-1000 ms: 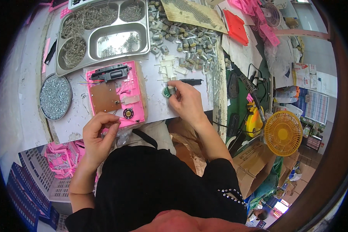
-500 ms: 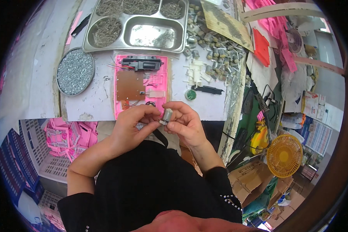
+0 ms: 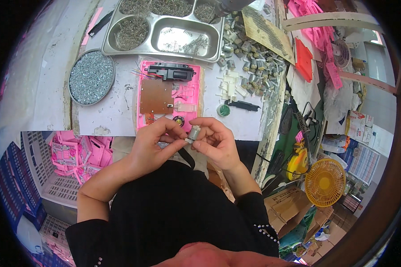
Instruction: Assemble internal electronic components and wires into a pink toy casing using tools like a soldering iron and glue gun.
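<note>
Now | left hand (image 3: 153, 144) and right hand (image 3: 214, 142) both pinch small silver cylindrical motor (image 3: 194, 132) above pink plastic toy panel (image 3: 169, 95) | risk: fingertip-only grip, motor may slip and drop.

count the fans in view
2: a yellow fan low on the right beside cardboard boxes, and a small white fan at the upper right near pink parts. The clutter may hide others.

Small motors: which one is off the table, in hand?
The silver motor pinched between the left hand and right hand. The other motors lie heaped on the table, right of the steel tray.
</note>
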`<action>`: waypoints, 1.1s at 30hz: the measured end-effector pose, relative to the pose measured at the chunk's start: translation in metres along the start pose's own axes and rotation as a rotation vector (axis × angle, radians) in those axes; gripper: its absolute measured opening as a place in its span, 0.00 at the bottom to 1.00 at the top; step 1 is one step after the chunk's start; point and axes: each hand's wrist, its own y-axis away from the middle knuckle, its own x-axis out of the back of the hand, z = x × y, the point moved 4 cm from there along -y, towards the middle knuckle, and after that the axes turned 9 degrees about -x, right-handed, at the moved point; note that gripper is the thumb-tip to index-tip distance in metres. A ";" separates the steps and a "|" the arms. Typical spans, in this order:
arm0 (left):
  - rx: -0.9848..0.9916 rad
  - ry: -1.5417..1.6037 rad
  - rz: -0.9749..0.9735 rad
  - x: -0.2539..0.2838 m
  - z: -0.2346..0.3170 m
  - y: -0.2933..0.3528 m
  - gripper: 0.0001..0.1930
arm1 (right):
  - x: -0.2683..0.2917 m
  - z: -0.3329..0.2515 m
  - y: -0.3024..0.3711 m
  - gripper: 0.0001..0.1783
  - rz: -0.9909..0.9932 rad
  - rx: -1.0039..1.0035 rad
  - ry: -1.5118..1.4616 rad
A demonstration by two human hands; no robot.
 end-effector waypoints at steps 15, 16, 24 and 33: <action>-0.237 -0.251 0.032 0.006 0.004 0.001 0.09 | -0.015 -0.032 0.002 0.26 0.317 0.549 0.849; -0.386 -0.412 0.009 0.007 0.008 0.001 0.09 | -0.015 -0.038 0.002 0.26 0.346 0.508 0.866; -0.197 0.003 0.133 0.011 0.003 0.002 0.08 | -0.021 -0.048 -0.003 0.24 0.109 0.906 0.935; -0.291 -0.209 0.033 0.017 0.009 -0.002 0.12 | -0.024 -0.046 -0.008 0.24 0.056 1.021 0.953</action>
